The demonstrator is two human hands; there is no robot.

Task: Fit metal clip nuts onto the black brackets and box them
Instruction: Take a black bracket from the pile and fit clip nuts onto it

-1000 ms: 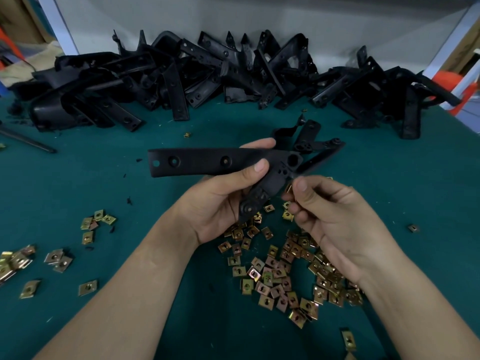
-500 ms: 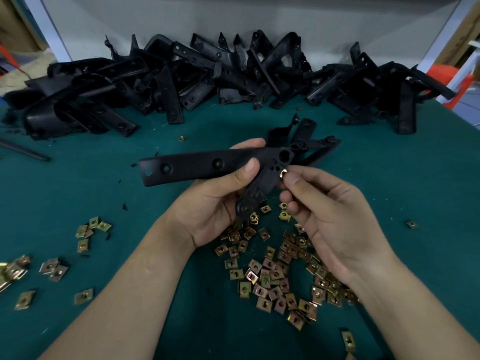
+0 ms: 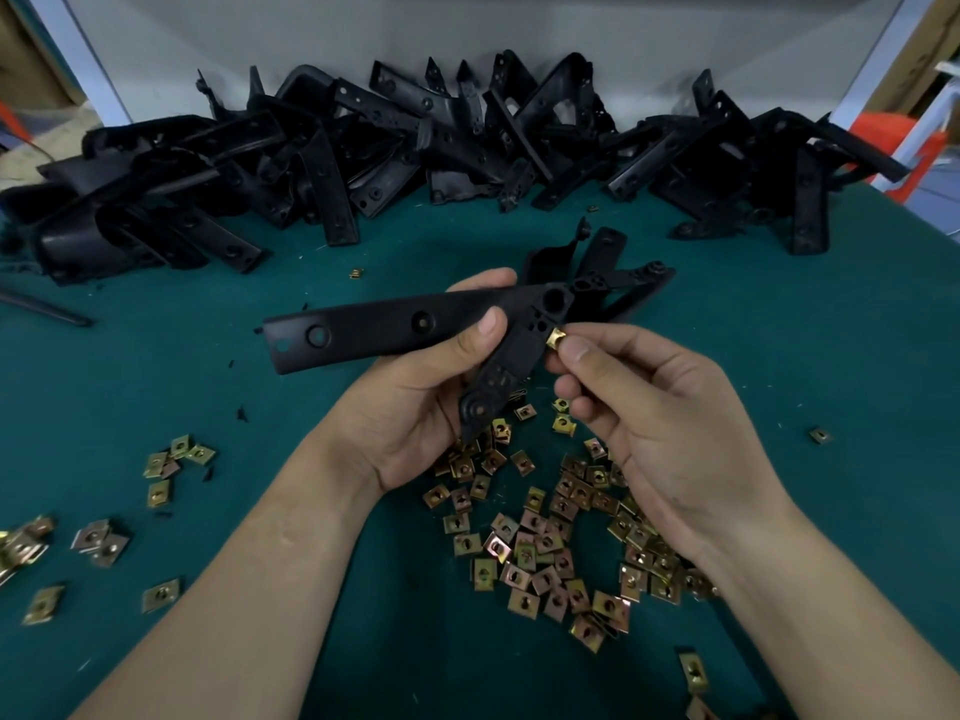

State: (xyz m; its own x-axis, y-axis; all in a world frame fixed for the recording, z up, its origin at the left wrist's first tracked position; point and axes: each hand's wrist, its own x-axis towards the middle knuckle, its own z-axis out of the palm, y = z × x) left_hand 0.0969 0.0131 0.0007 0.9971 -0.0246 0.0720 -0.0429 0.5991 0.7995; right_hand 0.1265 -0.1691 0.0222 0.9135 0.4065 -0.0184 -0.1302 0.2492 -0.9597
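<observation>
Head view: black bracket gripped in left hand, held above green table; brass clip nut pinched by right hand at bracket edge; loose clip nuts scattered beneath; bracket pile stacked behind

Single wide-angle view from my head, facing forward and down, close over my left hand and right hand, taking in the dark green cloth-covered table out to the grey back wall.
</observation>
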